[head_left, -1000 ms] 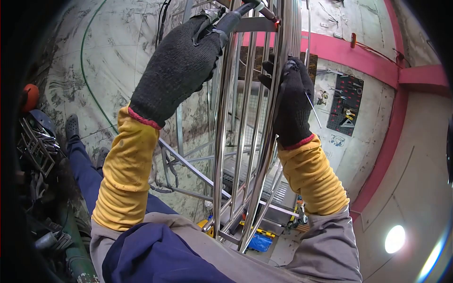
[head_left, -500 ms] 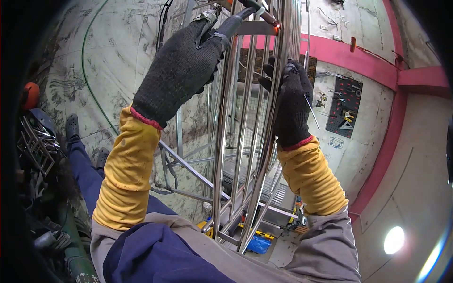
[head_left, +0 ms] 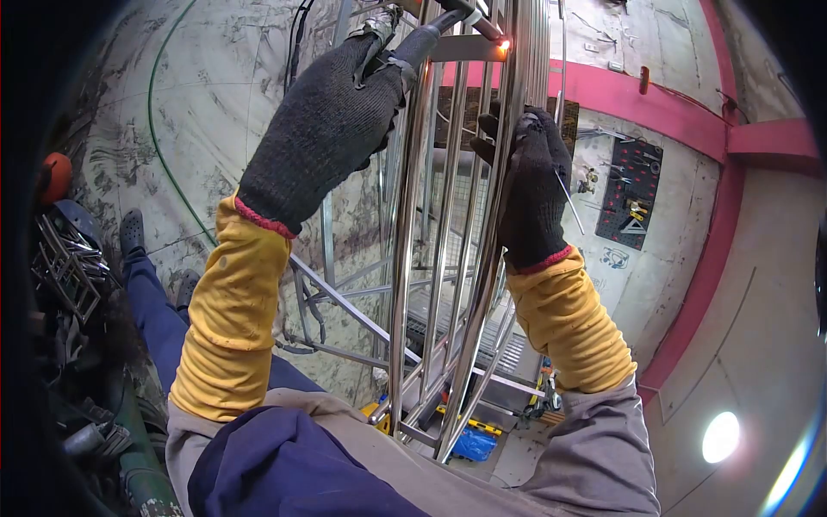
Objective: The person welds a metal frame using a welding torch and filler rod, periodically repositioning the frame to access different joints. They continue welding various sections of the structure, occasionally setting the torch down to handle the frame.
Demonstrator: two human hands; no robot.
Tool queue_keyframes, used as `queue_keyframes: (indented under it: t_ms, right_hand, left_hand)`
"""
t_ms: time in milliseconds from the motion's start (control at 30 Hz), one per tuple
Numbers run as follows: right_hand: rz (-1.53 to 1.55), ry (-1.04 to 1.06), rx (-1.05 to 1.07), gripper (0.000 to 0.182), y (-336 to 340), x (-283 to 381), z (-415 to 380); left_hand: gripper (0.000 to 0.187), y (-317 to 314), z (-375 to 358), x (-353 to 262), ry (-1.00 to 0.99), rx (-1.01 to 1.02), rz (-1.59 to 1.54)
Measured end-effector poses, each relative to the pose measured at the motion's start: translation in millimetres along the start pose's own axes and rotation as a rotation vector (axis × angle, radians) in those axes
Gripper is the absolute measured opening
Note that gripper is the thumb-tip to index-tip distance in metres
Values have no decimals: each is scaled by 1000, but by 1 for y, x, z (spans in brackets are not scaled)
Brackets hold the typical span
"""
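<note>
My left hand [head_left: 323, 142], in a black knit glove with a red cuff, is closed around the dark handle of a welding torch [head_left: 419, 45]. The torch's tip points at a small bright glow on a flat crossbar [head_left: 465, 49], where it meets the long shiny metal tubes [head_left: 439, 250] of a frame. My right hand [head_left: 532, 189], gloved alike, is wrapped around the frame's right-hand tube below the glow, some fingers showing on its far side. A thin rod [head_left: 570, 205] sticks out beside this hand; how it is held is hidden.
A green hose [head_left: 164, 159] curves over the stained floor at left. Scrap metal pieces [head_left: 65, 267] pile at far left. Angled metal bars [head_left: 345, 306] stand beside the frame. A tool board [head_left: 629, 194] and a pink beam [head_left: 689, 116] are at right. A blue bag [head_left: 474, 445] lies below.
The glow at the crossbar's end is brighter and whiter, and sits slightly higher in view. Both hands keep their grips with barely any shift.
</note>
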State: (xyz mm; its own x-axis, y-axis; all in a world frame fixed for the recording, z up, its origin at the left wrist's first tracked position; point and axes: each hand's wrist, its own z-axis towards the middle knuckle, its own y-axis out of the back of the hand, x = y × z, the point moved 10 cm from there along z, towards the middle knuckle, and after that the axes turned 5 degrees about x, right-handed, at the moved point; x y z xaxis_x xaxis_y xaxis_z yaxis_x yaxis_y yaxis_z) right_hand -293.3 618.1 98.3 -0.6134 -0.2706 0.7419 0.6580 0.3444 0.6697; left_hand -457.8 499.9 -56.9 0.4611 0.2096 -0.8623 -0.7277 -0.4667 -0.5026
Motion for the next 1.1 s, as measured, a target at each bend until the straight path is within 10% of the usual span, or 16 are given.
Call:
queue_keyframes:
  t_ms: [333,433,1100]
  right_hand:
    - [26,7,-9,29,6,-6,1]
    - [-301,313,116,29,-6,21,-7]
    - [-22,13,5,30,4,-3,1]
  left_hand:
    - [36,-2,1,7,63,14,4]
    - [36,-3,2,3,17,20,-25]
    - [35,-1,-1,3,21,5,22]
